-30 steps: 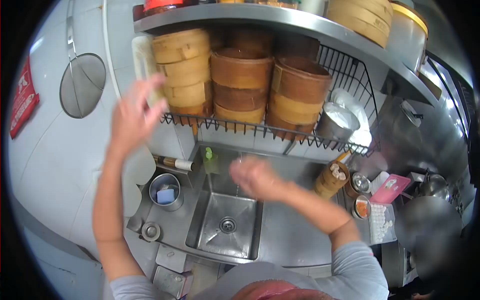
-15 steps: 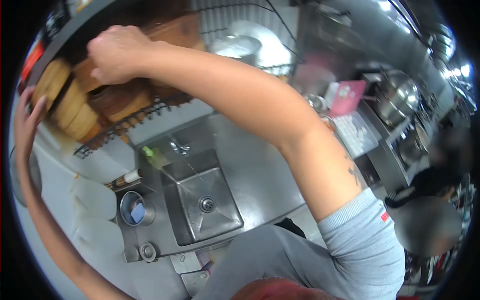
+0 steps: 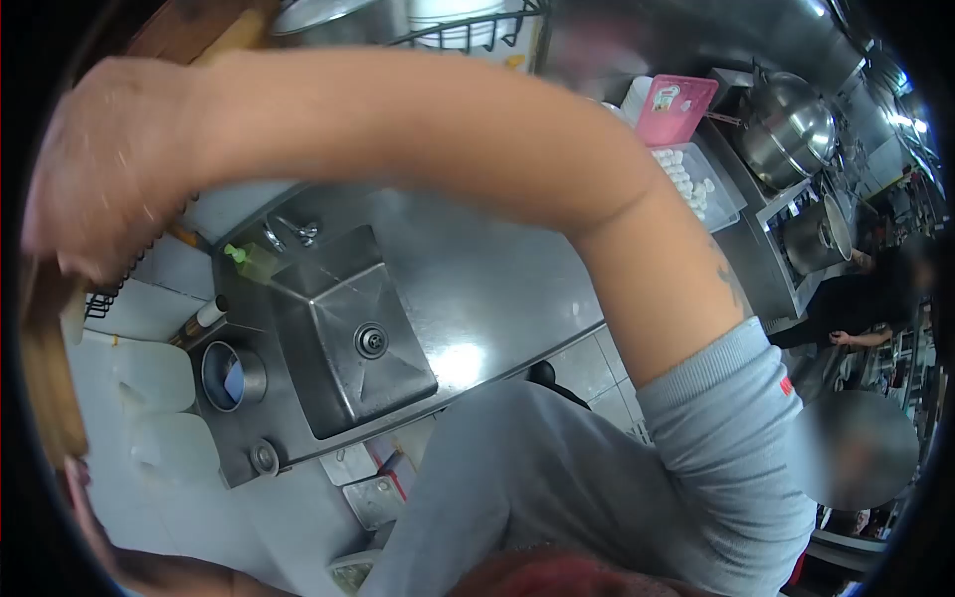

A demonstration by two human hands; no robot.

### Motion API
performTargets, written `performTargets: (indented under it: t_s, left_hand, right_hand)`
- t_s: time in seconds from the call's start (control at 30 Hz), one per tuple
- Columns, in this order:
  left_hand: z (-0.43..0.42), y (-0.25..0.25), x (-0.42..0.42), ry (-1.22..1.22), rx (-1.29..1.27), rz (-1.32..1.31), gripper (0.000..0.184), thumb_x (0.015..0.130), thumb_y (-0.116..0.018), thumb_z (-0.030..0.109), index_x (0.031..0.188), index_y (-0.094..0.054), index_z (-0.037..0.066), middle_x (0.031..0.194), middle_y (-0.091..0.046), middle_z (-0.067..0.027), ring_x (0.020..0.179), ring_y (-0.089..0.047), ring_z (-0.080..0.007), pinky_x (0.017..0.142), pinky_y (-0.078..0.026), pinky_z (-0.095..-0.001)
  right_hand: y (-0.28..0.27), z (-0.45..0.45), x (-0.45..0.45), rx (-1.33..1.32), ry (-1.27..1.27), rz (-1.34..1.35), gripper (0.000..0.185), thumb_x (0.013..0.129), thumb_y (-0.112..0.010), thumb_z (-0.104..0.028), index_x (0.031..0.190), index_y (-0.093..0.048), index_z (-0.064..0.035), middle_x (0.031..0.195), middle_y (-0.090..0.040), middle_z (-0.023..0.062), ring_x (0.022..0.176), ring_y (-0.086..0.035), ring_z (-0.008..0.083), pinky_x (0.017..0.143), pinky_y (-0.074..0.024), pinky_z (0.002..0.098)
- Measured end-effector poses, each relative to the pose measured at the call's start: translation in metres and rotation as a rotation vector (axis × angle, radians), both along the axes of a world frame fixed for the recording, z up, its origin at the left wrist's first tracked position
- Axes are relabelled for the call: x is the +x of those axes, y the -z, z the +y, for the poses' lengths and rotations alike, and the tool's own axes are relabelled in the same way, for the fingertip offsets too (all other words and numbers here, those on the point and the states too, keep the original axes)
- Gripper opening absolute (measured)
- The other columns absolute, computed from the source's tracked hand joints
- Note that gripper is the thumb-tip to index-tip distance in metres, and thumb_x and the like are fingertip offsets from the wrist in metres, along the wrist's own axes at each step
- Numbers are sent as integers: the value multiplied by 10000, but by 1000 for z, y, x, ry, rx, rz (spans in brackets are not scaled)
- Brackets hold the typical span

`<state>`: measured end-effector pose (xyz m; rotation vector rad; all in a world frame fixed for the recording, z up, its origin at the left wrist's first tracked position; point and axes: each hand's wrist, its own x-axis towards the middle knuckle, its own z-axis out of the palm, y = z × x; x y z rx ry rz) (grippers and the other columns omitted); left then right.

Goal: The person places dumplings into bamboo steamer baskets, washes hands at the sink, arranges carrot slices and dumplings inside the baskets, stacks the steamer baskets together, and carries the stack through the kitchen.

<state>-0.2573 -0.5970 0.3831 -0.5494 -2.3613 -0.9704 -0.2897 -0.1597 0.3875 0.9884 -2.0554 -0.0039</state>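
Counter (image 3: 487, 269) gleams (tiled floor (image 3: 587, 370) below); left hand (image 3: 84, 497) touches bamboo steamers (image 3: 52, 383).

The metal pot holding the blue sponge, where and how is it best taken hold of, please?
Hold the pot probably by its rim, from above on the sink side: its open mouth faces up, while white containers stand close opposite.

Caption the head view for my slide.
Left hand at a bamboo steamer stack, right hand near its other end, steel sink nearby.
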Motion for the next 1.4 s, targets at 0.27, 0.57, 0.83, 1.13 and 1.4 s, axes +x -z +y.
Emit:
performTargets:
  t_s: [0.27,0.57,0.83,1.13,1.4]
  left_hand:
    - [187,212,21,572,-132,-537,372,728,-865,34,994,-609,-4,1021,-557,-71,930,-627,-186,721,-557,-296]
    - [433,511,14,538,-639,-508,292,830,-714,222,1024,-644,15,995,-669,-245,930,-689,-424,821,-557,-510]
    - [386,214,-1,758,-551,-142,493,839,-798,229,1257,-633,25,1273,-628,-173,1040,-681,-304,872,-579,-392]
    - [213,-29,-86,146,-213,497,445,944,-703,155,1376,-613,104,1273,-638,-36,731,-587,-50,667,-500,-201]
    - [277,-64,-116,388,-364,378,696,802,-831,231,1403,-547,27,1266,-652,-186,809,-675,-192,715,-577,-317]
  right_hand:
    - [212,113,171,-576,-164,-428,303,779,-804,-195,1007,-646,-71,1007,-636,77,1018,-625,267,746,-555,393]
    - [474,258,226,-608,812,-807,232,821,-734,-148,989,-643,-17,1100,-648,196,1150,-568,388,1001,-482,475]
    - [400,291,289,-720,729,-1211,450,917,-713,-288,1275,-658,-22,1280,-665,219,1195,-627,375,1052,-486,415]
    - [650,275,528,-427,1170,-1822,430,922,-583,-389,1188,-723,-82,1246,-688,160,1109,-673,347,1015,-483,513]
    - [704,207,569,-660,1045,-1948,353,940,-565,-387,1070,-741,-110,1092,-723,160,1036,-686,338,930,-515,494]
